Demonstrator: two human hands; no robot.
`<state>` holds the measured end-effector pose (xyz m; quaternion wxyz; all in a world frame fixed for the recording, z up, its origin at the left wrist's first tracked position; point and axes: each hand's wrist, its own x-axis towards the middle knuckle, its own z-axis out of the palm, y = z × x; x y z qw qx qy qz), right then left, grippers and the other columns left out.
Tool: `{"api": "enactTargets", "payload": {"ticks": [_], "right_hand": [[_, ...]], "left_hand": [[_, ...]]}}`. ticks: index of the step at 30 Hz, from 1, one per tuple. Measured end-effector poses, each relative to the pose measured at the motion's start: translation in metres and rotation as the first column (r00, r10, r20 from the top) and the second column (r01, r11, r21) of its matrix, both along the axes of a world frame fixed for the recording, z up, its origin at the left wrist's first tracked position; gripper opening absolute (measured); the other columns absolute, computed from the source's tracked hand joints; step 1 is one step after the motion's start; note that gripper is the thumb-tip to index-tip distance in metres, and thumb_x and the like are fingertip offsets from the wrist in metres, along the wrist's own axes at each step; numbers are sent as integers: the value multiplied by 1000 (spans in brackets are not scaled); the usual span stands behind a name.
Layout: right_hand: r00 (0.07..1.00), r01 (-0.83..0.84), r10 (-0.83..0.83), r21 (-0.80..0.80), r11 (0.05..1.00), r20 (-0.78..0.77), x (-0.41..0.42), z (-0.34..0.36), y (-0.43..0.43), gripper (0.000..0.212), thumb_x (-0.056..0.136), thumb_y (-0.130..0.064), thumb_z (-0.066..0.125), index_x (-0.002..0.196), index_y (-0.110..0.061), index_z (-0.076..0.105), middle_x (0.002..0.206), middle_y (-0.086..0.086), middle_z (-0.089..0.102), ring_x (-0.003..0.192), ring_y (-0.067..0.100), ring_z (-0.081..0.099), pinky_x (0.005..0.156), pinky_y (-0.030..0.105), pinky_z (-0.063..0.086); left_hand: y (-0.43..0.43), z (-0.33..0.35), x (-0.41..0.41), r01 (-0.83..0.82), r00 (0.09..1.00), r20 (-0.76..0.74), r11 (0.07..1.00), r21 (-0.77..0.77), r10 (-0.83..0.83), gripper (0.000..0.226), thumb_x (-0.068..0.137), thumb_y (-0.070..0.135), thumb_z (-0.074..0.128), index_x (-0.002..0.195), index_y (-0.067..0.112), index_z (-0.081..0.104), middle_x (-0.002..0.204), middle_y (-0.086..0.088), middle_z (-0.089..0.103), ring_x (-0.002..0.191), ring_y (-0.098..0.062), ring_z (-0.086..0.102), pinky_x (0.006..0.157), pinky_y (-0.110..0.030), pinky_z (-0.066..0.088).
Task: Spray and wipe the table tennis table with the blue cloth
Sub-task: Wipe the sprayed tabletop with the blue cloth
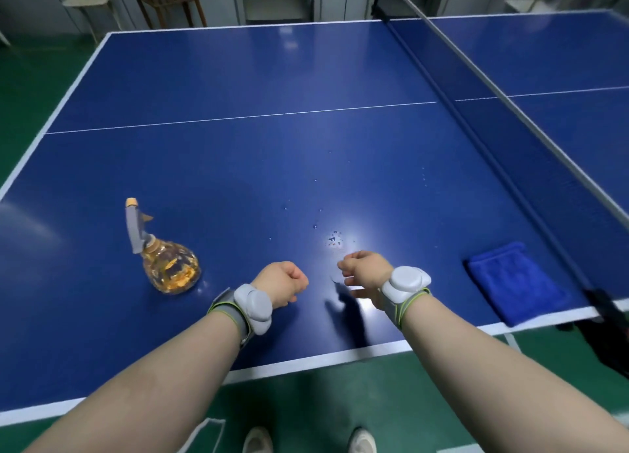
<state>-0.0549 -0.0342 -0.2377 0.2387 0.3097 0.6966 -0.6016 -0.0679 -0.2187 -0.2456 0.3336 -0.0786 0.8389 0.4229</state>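
The blue table tennis table (238, 166) fills the view. A clear spray bottle (170, 269) with amber liquid and a grey trigger head stands upright near the front left. The folded blue cloth (514, 282) lies at the front right corner, beside the net (510, 112). Small water droplets (335, 240) dot the surface just beyond my hands. My left hand (280, 284) hovers over the table as an empty fist, right of the bottle. With fingers loosely curled, my right hand (364, 275) holds nothing, left of the cloth. Both wrists wear grey bands.
The net's clamp (602, 309) juts out at the table's right front edge, close to the cloth. Green floor (340, 401) lies below the front edge, where my shoes (258, 440) show. A wooden chair (166, 0) and a small white table (86, 1) stand beyond the far side.
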Motion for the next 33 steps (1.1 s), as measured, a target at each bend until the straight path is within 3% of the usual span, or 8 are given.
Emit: {"api": "enactTargets", "payload": {"ticks": [9,13,17,20,23,27,31,33], "right_hand": [[992,111,-117,104,988,50,28,-14,165,11,94,-13,60,90,-17,51,80,4,51,61,15,47,57,26,40],[990,129,-137,212,969,24,33,-23,198,19,93,-11,58,78,-18,50,82,5,51,61,15,45,58,26,41],[970,243,-238,267,932,-53,37,-29,223,10,93,-7,58,99,-14,56,73,3,53,57,15,48,52,25,39],[962,272,-237,419,866,-136,38,-39,242,29,89,-7,63,118,-10,63,103,8,66,85,24,61,75,29,48],[970,245,-204,507,827,-135,43,-47,257,39,87,-7,61,125,-12,62,123,8,63,115,27,58,92,25,42],[1000,-22,23,695,719,8,48,-64,274,55,88,-9,52,140,-24,50,152,5,38,143,28,29,114,40,29],[952,-296,233,783,547,197,52,-72,287,58,98,-32,46,151,-40,25,164,-8,3,151,25,-5,118,55,11],[922,-368,307,777,511,235,47,-75,293,58,101,-41,40,153,-42,16,164,-9,-4,150,26,-11,117,58,5]], "left_hand": [[140,4,26,108,994,-26,990,86,-106,13,89,16,61,76,20,60,77,3,60,62,-12,54,57,-19,44],[163,4,25,147,989,11,984,100,-149,19,90,23,59,71,21,61,76,6,61,63,-12,55,60,-21,44],[182,5,2,181,983,3,980,88,-182,31,95,32,52,68,17,58,80,4,64,63,-14,55,69,-26,45],[194,-1,-20,197,980,-18,977,84,-196,26,95,29,52,76,13,62,85,-1,64,63,-15,54,67,-25,43],[200,-7,-32,224,972,-79,974,29,-222,16,91,23,57,86,11,66,83,-2,62,66,-17,51,64,-22,42],[217,-11,-44,234,963,-138,972,-10,-233,9,92,22,57,93,16,64,88,1,62,67,-11,53,61,-20,41],[235,-17,-55,232,962,-140,972,-32,-234,20,93,22,57,111,18,64,108,2,61,82,-12,58,67,-17,41],[242,-23,-62,247,956,-146,967,-66,-255,29,93,23,57,121,16,61,121,1,59,102,-17,59,83,-17,40]]}}
